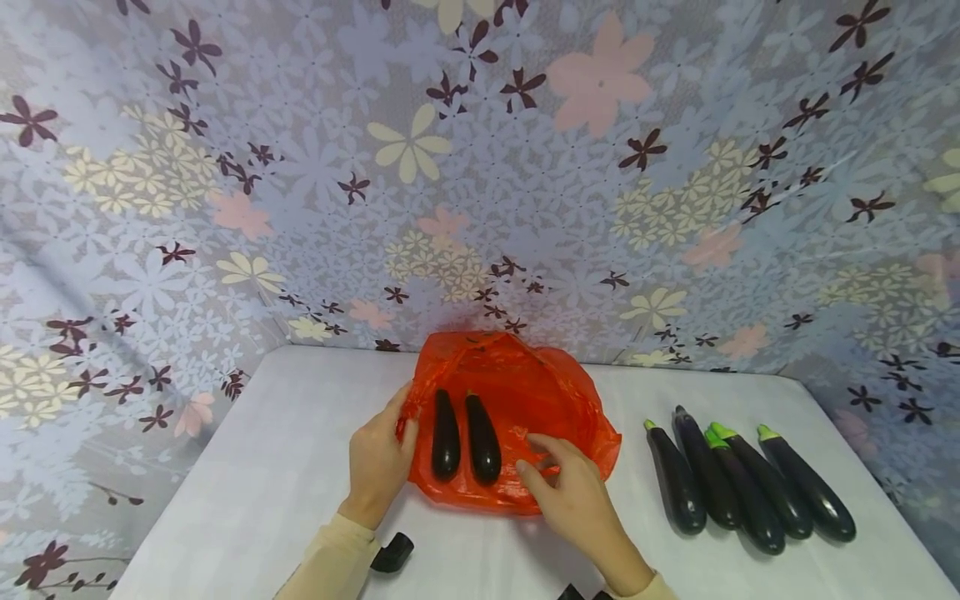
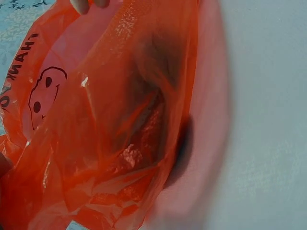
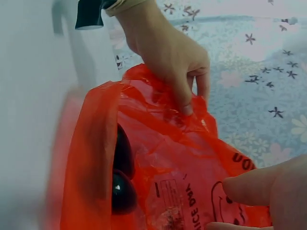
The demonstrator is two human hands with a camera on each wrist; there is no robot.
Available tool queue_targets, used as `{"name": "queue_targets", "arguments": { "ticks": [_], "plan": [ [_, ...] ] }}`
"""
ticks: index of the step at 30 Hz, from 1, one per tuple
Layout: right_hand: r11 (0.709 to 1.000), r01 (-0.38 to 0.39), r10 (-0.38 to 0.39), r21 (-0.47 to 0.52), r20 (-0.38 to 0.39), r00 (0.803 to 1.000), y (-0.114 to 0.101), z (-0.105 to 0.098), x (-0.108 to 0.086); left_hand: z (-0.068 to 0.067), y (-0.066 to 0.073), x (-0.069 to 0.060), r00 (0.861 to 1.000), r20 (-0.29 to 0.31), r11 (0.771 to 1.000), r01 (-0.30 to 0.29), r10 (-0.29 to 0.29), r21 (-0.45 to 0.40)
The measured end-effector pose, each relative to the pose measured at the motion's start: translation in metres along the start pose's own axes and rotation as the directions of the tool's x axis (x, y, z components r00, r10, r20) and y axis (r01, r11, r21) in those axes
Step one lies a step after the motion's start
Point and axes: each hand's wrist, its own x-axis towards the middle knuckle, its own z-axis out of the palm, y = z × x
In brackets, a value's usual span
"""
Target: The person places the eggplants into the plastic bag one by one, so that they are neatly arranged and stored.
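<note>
A red plastic bag (image 1: 551, 392) lies on the table with its mouth spread open toward me. Two dark eggplants, a left one (image 1: 446, 437) and a right one (image 1: 483, 442), rest side by side inside it. My left hand (image 1: 377, 458) holds the bag's left edge; the right wrist view shows that hand's thumb (image 3: 183, 96) on the plastic. Over the bag's right front part is my right hand (image 1: 576, 490), thumb and fingers apart with nothing between them. Through the film in the left wrist view, a dark shape (image 2: 160, 60) shows dimly.
Several more eggplants (image 1: 738, 492) with green or dark stem ends lie together to the right of the bag. The white table (image 1: 300, 417) is bordered behind and at both sides by flower-patterned fabric (image 1: 480, 183). Printing and a smiley face (image 2: 47, 93) mark the bag.
</note>
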Motion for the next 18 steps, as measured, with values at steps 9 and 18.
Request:
{"name": "queue_targets", "arguments": {
  "ticks": [9,18],
  "plan": [
    [0.997,-0.073,0.074,-0.026,0.026,0.997,0.009,-0.028,-0.022,-0.001,0.0,0.0,1.0,0.001,1.0,0.013,-0.013,-0.001],
    [0.996,-0.078,0.079,-0.031,0.042,0.996,0.014,-0.046,-0.032,-0.003,-0.001,0.001,1.0,-0.001,1.0,0.001,-0.001,-0.002]
  ]
}}
